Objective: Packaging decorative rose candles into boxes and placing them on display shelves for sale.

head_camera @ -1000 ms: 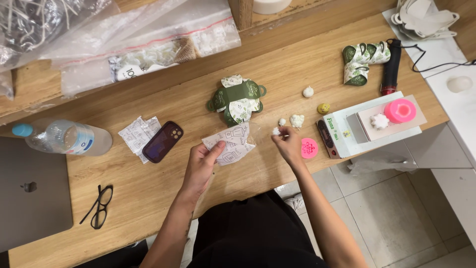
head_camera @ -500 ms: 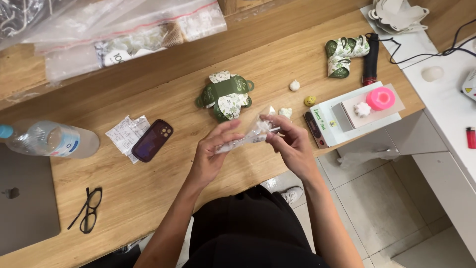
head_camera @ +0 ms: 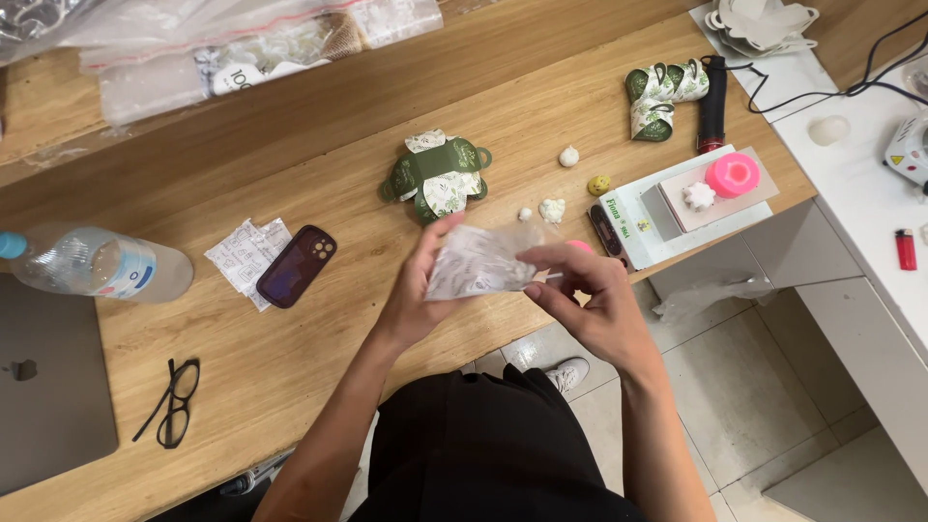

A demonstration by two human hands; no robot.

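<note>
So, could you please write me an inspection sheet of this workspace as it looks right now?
Surface: wooden table, white counter to its right.
Job's things: small clear bag held by both hands above the table edge; green gift box and white pieces behind it.
Clutter: phone, water bottle, glasses, laptop, scale, red lighter.
Fingers: left hand and right hand pinch the bag.
Cables: black cable on the counter.
Surroundings: tiled floor, plastic bags at the back.
</note>
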